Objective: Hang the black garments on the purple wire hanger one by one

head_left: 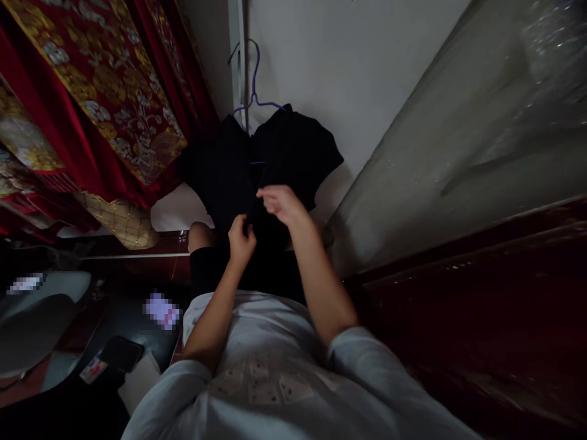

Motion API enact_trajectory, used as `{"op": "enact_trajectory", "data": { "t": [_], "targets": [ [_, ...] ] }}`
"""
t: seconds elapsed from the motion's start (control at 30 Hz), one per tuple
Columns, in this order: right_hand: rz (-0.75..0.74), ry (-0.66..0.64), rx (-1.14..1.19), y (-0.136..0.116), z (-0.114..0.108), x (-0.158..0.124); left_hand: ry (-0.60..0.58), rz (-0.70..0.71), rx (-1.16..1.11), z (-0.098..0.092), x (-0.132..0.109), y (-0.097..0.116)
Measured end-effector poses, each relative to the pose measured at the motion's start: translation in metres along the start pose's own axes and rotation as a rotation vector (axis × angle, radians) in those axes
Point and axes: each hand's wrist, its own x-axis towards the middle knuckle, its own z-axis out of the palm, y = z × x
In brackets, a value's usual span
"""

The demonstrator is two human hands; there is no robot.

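Note:
A black short-sleeved shirt [302, 143] hangs on a purple hanger [255, 98] against the pale wall, its front parted at the neck. My left hand [241, 238] pinches the shirt's front edge low on the left side. Just above and to the right, my right hand [280, 201] is closed at the other front edge, thumb and forefinger together on the dark cloth. Dark fabric makes it hard to see the exact bit held, and any buttons are too dark to make out.
Red and gold embroidered garments [119, 85] hang at the left. A plastic-covered panel [440, 146] leans at the right. Low on the left are a dark surface with a black phone [121, 353] and papers [140, 382], and a grey chair [41, 330].

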Motion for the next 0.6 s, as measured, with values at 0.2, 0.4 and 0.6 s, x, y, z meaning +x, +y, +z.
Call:
{"op": "enact_trajectory", "data": {
  "t": [0.2, 0.4, 0.6],
  "targets": [
    [-0.219, 0.090, 0.083, -0.108, 0.024, 0.064, -0.138, 0.127, 0.008, 0.013, 0.013, -0.011],
    [-0.312, 0.095, -0.064, -0.097, 0.025, 0.048, -0.181, 0.251, -0.125, -0.014, 0.132, 0.023],
    [-0.408, 0.002, -0.213, -0.084, 0.019, 0.054, 0.016, -0.124, -0.553, -0.040, 0.240, 0.046]
  ]
}}
